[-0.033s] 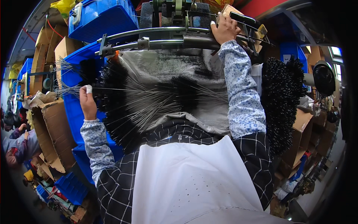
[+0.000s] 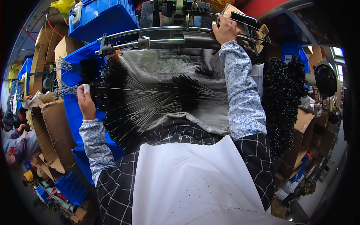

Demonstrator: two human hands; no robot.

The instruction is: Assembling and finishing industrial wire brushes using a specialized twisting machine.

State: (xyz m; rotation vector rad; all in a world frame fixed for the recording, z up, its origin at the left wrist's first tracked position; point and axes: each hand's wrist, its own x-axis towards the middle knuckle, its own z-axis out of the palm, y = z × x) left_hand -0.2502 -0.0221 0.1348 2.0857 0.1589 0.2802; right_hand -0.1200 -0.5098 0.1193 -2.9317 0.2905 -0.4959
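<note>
My left hand (image 2: 86, 103) is closed at the end of a black-bristled wire brush (image 2: 107, 88), whose thin bare stem runs right over the pile. Its fingertip wears a white cover. My right hand (image 2: 227, 30) reaches up to the machine's metal rails, fingers bent and closed at the wire end of another small black brush (image 2: 198, 10). That brush lies across the machine head (image 2: 178, 17). On the grey cloth (image 2: 150, 62) in front of me, several wire brushes (image 2: 183, 92) lie in a loose bundle, stems fanned out both ways.
A dense stack of black brushes (image 2: 281, 105) stands at my right, beside a dark round lamp-like part (image 2: 325, 78). Blue crates (image 2: 103, 20) and cardboard boxes (image 2: 56, 131) crowd the left. Steel rails (image 2: 161, 43) cross before me. Another person (image 2: 22, 142) sits far left.
My left hand has shifted slightly to the left, together with the brush end it holds. My right hand stays almost where it was at the machine.
</note>
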